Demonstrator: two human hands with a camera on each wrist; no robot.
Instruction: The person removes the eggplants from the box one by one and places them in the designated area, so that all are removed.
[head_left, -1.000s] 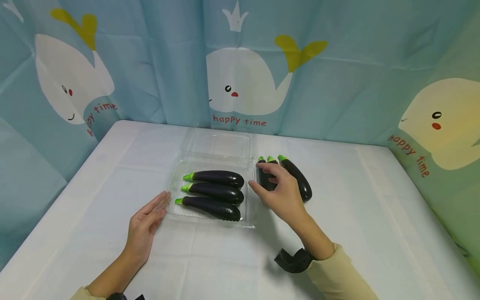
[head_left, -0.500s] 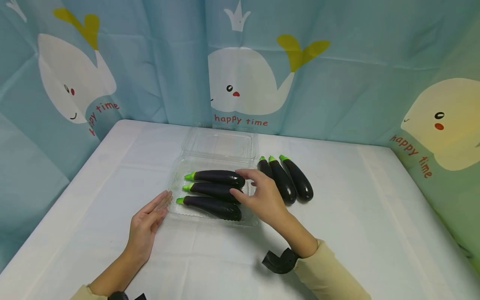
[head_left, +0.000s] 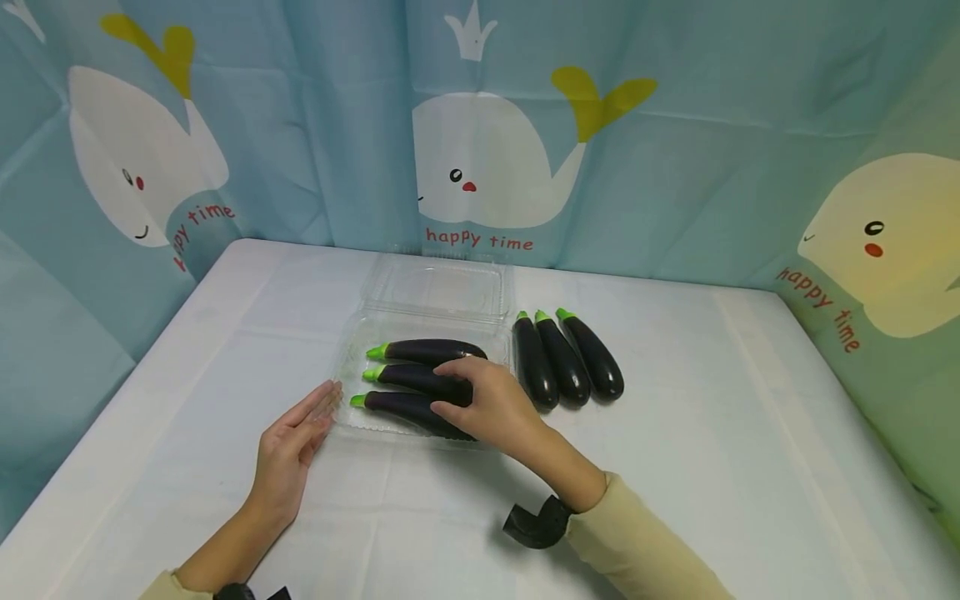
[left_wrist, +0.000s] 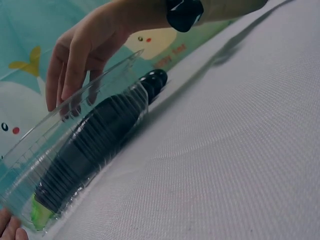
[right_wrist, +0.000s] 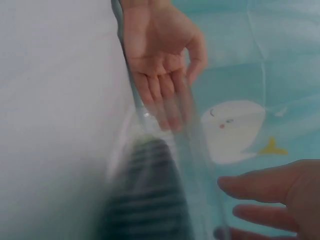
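Observation:
An opened clear plastic clamshell box (head_left: 498, 333) lies on the table with three eggplants inside: a far eggplant (head_left: 427, 350), a middle eggplant (head_left: 416, 379) and a near eggplant (head_left: 405, 410), green stems to the left. My left hand (head_left: 288, 446) rests its straight fingers against the box's left wall; the palm shows in the right wrist view. Over the right part of the box hovers my right hand (head_left: 495, 404), thumb and fingers spread, hiding the blunt ends of the middle and near eggplants. In the left wrist view, the right hand's fingers (left_wrist: 75, 75) point down behind the near wall.
To the right of the box, three more eggplants (head_left: 566, 362) lie side by side on the white tablecloth (head_left: 712, 450), stems away from me. The box's lid (head_left: 442, 287) is folded back toward the blue whale curtain (head_left: 337, 125) behind the table.
My right hand has moved left from above the loose eggplants to over those in the box. The loose eggplants are now uncovered. My left hand stays at the box's left wall.

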